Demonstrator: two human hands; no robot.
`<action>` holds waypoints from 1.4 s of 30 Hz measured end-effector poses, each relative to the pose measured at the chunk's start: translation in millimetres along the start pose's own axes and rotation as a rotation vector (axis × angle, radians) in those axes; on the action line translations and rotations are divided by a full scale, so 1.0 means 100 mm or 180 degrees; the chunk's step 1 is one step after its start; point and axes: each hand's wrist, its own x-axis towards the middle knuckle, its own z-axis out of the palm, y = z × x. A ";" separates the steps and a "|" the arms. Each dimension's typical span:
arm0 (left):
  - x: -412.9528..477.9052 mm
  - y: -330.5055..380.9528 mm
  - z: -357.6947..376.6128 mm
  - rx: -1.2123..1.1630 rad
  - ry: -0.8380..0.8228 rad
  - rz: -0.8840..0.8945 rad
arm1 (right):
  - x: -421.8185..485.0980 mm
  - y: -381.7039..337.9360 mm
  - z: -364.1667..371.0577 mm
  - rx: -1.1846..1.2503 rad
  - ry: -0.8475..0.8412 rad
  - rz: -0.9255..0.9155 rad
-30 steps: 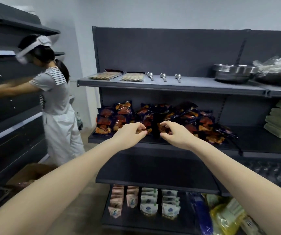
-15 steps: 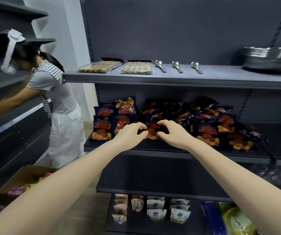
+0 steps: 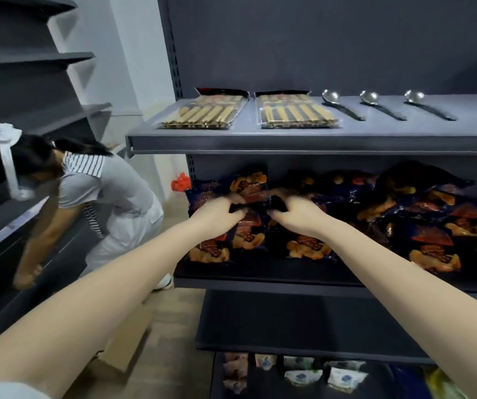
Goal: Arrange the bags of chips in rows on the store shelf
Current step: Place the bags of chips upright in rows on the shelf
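Dark blue chip bags (image 3: 248, 236) printed with orange chips stand at the left end of the middle shelf (image 3: 260, 280). More of them lie in a loose heap (image 3: 432, 223) toward the right. My left hand (image 3: 217, 216) and my right hand (image 3: 299, 216) are side by side at the tops of the upright bags. Both have their fingers curled shut on bag tops, with a bag showing between them. Blur and shadow hide exactly which bag each hand grips.
The shelf above carries two chopstick packs (image 3: 202, 113) and three spoons (image 3: 343, 106). Small pouches (image 3: 303, 372) fill the bottom shelf. Another person (image 3: 110, 197) bends over the left shelving, close to my left arm. A cardboard box (image 3: 128, 349) sits on the floor.
My view has moved closer and to the left. Both hands have pushed up and deeper among the bags and closed on their tops. The other person has bent lower.
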 end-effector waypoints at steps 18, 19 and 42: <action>0.15 -0.85 0.30 -0.0068 0.0834 -0.0033 | 0.95 0.38 0.93 0.0346 0.0020 -0.0531; 0.13 -0.91 0.32 -0.0005 0.0883 0.0015 | 1.01 0.38 0.96 0.0375 0.0048 -0.0587; 0.05 -1.34 0.70 -0.2279 0.1012 -0.1200 | 1.15 0.07 1.63 -0.0047 0.0017 -0.0820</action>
